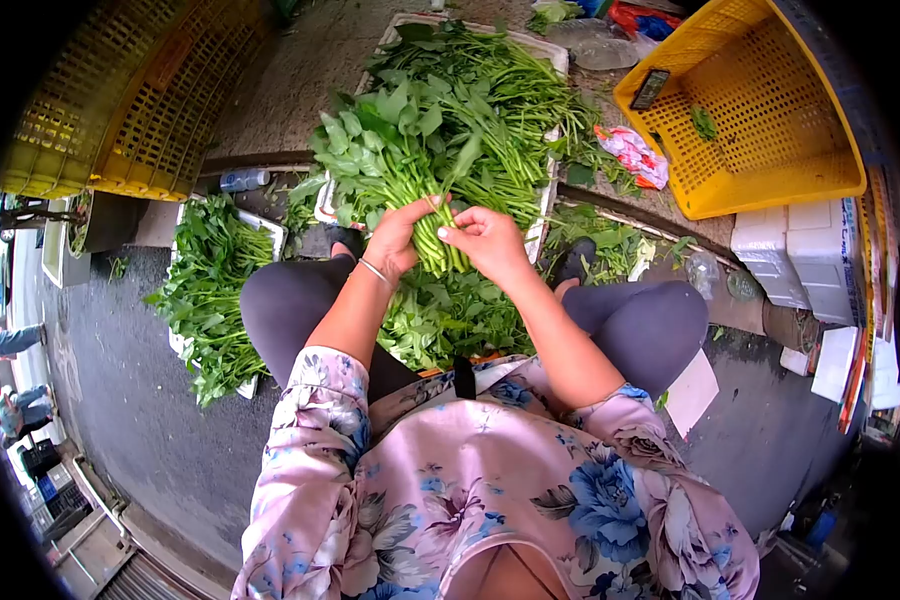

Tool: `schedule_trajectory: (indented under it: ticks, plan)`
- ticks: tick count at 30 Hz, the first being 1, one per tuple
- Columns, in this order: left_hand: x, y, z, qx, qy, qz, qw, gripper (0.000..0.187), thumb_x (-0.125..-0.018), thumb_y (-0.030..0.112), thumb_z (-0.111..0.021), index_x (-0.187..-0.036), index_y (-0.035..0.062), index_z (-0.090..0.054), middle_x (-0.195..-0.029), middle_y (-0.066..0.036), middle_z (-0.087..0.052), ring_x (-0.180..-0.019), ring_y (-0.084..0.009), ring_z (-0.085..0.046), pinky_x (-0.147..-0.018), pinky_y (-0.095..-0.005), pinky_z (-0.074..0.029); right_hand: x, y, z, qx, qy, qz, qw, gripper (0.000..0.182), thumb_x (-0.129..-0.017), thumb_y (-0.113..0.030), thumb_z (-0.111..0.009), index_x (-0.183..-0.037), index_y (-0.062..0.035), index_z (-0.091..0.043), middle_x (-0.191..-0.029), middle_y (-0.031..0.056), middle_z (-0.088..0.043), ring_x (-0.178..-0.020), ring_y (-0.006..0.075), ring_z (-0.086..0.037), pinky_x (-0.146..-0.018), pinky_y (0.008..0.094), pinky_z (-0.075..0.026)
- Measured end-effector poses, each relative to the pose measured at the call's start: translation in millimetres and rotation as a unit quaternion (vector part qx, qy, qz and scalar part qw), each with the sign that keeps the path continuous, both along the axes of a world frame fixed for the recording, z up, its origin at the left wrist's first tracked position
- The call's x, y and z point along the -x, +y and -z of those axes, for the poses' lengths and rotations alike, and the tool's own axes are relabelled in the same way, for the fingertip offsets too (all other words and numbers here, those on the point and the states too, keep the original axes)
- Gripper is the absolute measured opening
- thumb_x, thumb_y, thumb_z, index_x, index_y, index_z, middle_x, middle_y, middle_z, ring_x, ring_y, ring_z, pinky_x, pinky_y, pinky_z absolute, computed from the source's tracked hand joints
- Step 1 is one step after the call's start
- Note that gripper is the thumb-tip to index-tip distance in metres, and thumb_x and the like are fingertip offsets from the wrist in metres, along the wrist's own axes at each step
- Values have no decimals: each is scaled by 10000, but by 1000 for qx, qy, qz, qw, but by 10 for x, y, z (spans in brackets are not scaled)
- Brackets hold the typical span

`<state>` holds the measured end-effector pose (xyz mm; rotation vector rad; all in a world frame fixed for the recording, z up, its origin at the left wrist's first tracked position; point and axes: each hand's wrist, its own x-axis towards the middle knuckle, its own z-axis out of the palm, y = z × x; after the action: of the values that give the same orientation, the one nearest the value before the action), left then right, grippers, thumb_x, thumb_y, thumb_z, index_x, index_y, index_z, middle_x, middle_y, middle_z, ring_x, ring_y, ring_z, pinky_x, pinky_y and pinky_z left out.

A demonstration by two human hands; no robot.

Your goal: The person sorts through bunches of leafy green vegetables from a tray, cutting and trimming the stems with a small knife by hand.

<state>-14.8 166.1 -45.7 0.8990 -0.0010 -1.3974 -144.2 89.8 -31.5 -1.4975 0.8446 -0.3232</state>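
A bunch of leafy greens (446, 250) with long pale stems is held in front of me, leaves pointing away and cut ends toward me. My left hand (394, 240) wraps round the stems from the left. Against the right side of the same stems, my right hand (490, 245) has its thumb and fingers pinched together; whether a tie is between them, I cannot make out. Beyond both hands lies a big heap of the same greens (490, 95) in a white foam tray (560, 60). More loose greens (450, 325) lie below my hands, between my knees.
Another white tray of greens (220, 260) stands at my left. A yellow plastic crate (760, 120) lies tipped at the upper right, with more yellow crates (160, 100) at the upper left. White foam boxes (800, 250) are stacked at right. A plastic bottle (244, 180) lies near the left tray.
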Motion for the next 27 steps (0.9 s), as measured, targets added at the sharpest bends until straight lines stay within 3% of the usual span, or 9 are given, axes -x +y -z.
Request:
schedule_trajectory:
  ticks: [1,3,5,7,9,10,12,20,27]
  plan:
    - [-8,-16,24,-1,2,3,1000,272,-819,172,-578,-1018,-13,-567,-917,-126,-610,-796,-197,-598,-729,-305,-494,-5,-11,-29,20,34,0,999,266,-707,-181,-728,-816,15,-585,-709,37,-607,-606,66,-544,-578,180,-438]
    - [-7,-23,85,-6,19,-5,1000,285,-791,141,-606,-1010,-36,-566,-907,-119,-610,-794,-197,-596,-720,-304,-500,-49,-70,13,137,92,26,986,613,-578,-484,-751,-907,1,-573,-805,105,-612,-701,176,-592,-635,284,-478]
    - [-100,-28,397,-42,-31,-9,999,276,-800,134,-588,-1016,-35,-565,-943,-121,-608,-825,-204,-598,-743,-319,-497,-159,-100,18,134,90,42,986,741,-554,-503,-753,-1020,27,-527,-886,157,-587,-769,229,-587,-673,304,-474]
    - [-52,-1,244,20,22,14,999,271,-818,129,-556,-1036,-33,-556,-978,-128,-601,-865,-215,-596,-771,-334,-491,-234,-127,37,38,-25,28,999,574,-624,-399,-741,-1007,-6,-570,-813,105,-602,-706,182,-580,-630,303,-460]
    - [-67,-33,302,20,10,-5,1000,283,-827,100,-531,-1077,-32,-526,-1014,-131,-587,-898,-219,-588,-796,-334,-483,-275,-126,27,66,-60,22,996,345,-692,-239,-724,-949,-30,-629,-762,43,-571,-663,88,-520,-584,234,-435]
    - [-31,-33,195,5,-7,-21,1000,288,-824,97,-535,-1085,-24,-525,-1018,-124,-586,-892,-216,-589,-796,-331,-482,-260,-112,0,70,-61,27,995,345,-692,-239,-724,-949,-30,-629,-762,43,-571,-663,88,-520,-584,234,-435]
    - [14,-23,17,8,-27,-28,999,304,-809,106,-555,-1089,-10,-535,-996,-102,-596,-875,-202,-590,-796,-320,-477,-244,-70,-17,168,-58,100,979,218,-676,-253,-701,-753,-58,-642,-650,89,-518,-584,215,-533,-549,308,-428]
    - [-70,1,229,-46,5,-37,998,213,-798,108,-511,-980,21,-580,-920,-78,-610,-830,-202,-581,-777,-312,-466,-85,25,-189,311,48,6,949,184,-765,-166,-609,-738,12,-573,-689,159,-554,-588,324,-542,-555,394,-434]
    - [-104,8,47,-37,-23,-67,997,188,-797,141,-580,-930,8,-592,-780,-59,-593,-682,-164,-560,-623,-285,-477,328,503,-125,312,-6,-111,944,208,-806,-174,-558,-724,18,-564,-740,163,-539,-655,291,-552,-628,409,-456]
